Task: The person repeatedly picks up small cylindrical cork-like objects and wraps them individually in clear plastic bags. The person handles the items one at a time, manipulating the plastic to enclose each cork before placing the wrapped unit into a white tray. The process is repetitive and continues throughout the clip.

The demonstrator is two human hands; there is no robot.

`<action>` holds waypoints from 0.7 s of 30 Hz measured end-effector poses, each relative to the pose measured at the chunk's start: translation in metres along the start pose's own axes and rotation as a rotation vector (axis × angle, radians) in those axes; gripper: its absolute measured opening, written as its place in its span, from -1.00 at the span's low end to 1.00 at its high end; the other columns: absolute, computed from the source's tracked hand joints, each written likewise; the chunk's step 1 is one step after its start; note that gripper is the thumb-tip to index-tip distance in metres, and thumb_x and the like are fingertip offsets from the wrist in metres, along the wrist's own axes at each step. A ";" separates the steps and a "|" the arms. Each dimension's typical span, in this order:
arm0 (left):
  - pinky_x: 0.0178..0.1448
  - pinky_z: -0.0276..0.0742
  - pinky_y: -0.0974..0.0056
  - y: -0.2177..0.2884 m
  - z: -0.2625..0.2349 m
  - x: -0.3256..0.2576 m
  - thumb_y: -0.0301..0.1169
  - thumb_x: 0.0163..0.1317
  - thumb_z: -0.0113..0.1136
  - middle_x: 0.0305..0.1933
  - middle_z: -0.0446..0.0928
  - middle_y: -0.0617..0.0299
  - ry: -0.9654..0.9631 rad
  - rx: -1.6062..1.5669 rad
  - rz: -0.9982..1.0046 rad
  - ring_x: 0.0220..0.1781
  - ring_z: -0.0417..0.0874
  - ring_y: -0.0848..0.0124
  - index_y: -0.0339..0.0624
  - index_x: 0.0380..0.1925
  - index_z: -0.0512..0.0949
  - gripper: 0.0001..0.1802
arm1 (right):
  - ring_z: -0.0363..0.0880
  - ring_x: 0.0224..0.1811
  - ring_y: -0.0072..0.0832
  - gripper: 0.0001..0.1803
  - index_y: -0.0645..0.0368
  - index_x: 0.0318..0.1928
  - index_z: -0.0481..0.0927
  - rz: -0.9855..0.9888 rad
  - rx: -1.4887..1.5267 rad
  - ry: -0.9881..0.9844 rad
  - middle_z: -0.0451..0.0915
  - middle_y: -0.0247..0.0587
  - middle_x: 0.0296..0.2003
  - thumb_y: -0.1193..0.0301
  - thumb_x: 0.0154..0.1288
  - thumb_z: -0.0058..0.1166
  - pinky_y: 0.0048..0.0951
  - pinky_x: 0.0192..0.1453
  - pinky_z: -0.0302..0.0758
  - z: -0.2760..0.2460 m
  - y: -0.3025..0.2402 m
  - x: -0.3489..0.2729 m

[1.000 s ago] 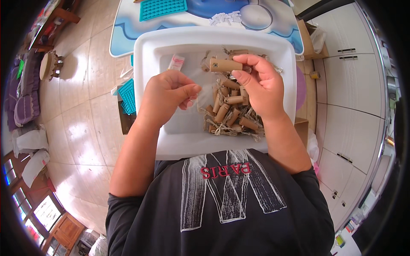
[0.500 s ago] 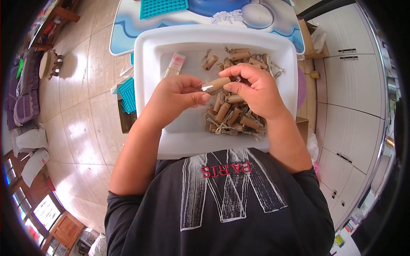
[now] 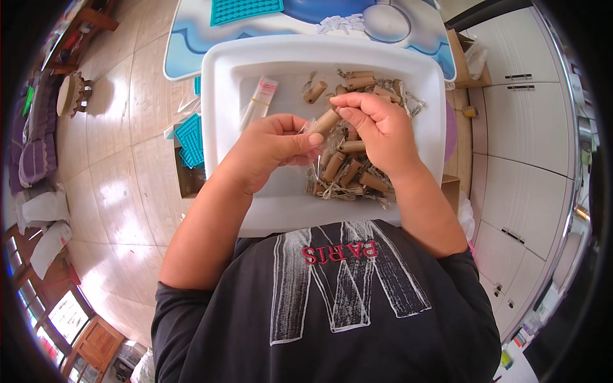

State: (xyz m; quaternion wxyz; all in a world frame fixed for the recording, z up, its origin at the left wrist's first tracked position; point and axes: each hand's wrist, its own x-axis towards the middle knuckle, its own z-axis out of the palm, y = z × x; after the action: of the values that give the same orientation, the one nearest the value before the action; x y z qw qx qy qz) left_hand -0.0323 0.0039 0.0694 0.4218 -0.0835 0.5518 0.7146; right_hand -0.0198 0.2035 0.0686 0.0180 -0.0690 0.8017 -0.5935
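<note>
A white plastic tray [image 3: 223,96] rests on my lap. In it lies a pile of small brown cardboard rolls [image 3: 348,171] tied with straw-like string. My right hand [image 3: 377,131] pinches one brown roll [image 3: 324,121] at its end and holds it slanted over the tray. My left hand [image 3: 274,150] grips a small clear plastic bag [image 3: 311,142] right at the roll's lower end; the bag is mostly hidden by my fingers. A bundle of clear bags [image 3: 257,102] with a pink band lies in the tray's left part.
A blue and white table [image 3: 191,38] stands beyond the tray with a teal silicone mat [image 3: 246,9] and a round clear lid [image 3: 389,22]. More teal mats [image 3: 189,137] sit in a box on the tiled floor at left. White cabinets [image 3: 523,134] line the right.
My right hand lifted a roll from the far part of the tray and brought it down left to my left hand, which now holds the clear bag against it.
</note>
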 end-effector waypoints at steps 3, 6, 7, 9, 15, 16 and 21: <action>-0.08 0.53 0.36 -0.003 -0.002 0.001 -0.30 0.10 0.27 -0.29 0.56 0.23 0.016 -0.010 0.009 -0.23 0.61 0.43 -0.25 -0.24 0.49 -0.69 | 0.46 -0.40 -0.71 -0.82 0.27 -0.20 0.55 0.052 0.109 0.014 0.61 -0.31 -0.38 0.50 0.18 0.12 -0.65 -0.31 0.40 0.001 -0.006 -0.001; -0.08 0.53 0.36 -0.003 0.000 0.000 -0.32 0.11 0.26 -0.28 0.55 0.26 0.009 -0.059 0.006 -0.24 0.60 0.45 -0.24 -0.23 0.49 -0.71 | 0.47 -0.40 -0.70 -0.88 0.28 -0.27 0.56 0.128 0.175 0.064 0.61 -0.33 -0.39 0.49 0.20 0.11 -0.66 -0.31 0.40 0.004 -0.005 -0.002; -0.09 0.53 0.36 -0.003 0.001 0.000 -0.32 0.12 0.25 -0.28 0.55 0.28 0.008 -0.077 0.006 -0.24 0.60 0.46 -0.23 -0.23 0.49 -0.72 | 0.47 -0.41 -0.69 -0.89 0.28 -0.30 0.57 0.144 0.174 0.090 0.61 -0.34 -0.41 0.49 0.20 0.11 -0.66 -0.32 0.39 0.006 -0.004 -0.003; -0.10 0.53 0.36 -0.003 0.004 0.000 -0.33 0.13 0.24 -0.28 0.55 0.29 0.011 -0.107 0.007 -0.24 0.60 0.48 -0.22 -0.23 0.50 -0.74 | 0.47 -0.40 -0.67 -0.89 0.28 -0.32 0.57 0.035 0.147 0.065 0.59 -0.35 -0.44 0.47 0.21 0.11 -0.65 -0.30 0.39 0.008 -0.003 -0.005; -0.17 0.51 0.39 -0.001 0.015 -0.003 -0.33 0.17 0.19 -0.28 0.55 0.32 0.020 -0.232 0.043 -0.25 0.58 0.52 -0.19 -0.21 0.50 -0.77 | 0.45 -0.18 -0.57 -0.87 0.26 -0.29 0.59 -0.166 0.079 -0.037 0.53 -0.28 -0.29 0.44 0.20 0.12 -0.57 -0.14 0.37 0.002 0.005 -0.002; -0.19 0.50 0.41 -0.003 0.014 -0.001 -0.33 0.18 0.18 -0.28 0.55 0.32 0.039 -0.234 0.038 -0.26 0.58 0.53 -0.19 -0.20 0.50 -0.77 | 0.44 -0.14 -0.55 -0.86 0.25 -0.27 0.60 -0.154 0.097 -0.067 0.52 -0.26 -0.24 0.44 0.20 0.13 -0.56 -0.10 0.36 0.002 0.007 -0.002; -0.24 0.48 0.44 -0.005 0.016 0.002 -0.33 0.24 0.11 -0.27 0.56 0.30 0.168 -0.344 0.104 -0.28 0.58 0.55 -0.20 -0.15 0.49 -0.76 | 0.43 -0.09 -0.53 -0.78 0.21 -0.20 0.58 -0.085 0.159 -0.062 0.48 -0.26 -0.15 0.45 0.11 0.21 -0.55 -0.05 0.35 0.004 -0.002 -0.001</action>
State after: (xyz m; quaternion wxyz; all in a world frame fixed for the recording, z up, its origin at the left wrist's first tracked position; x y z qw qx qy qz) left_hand -0.0246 0.0190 0.0709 0.3164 -0.1850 0.4584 0.8097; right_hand -0.0185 0.1989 0.0694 0.0232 -0.1197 0.7473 -0.6532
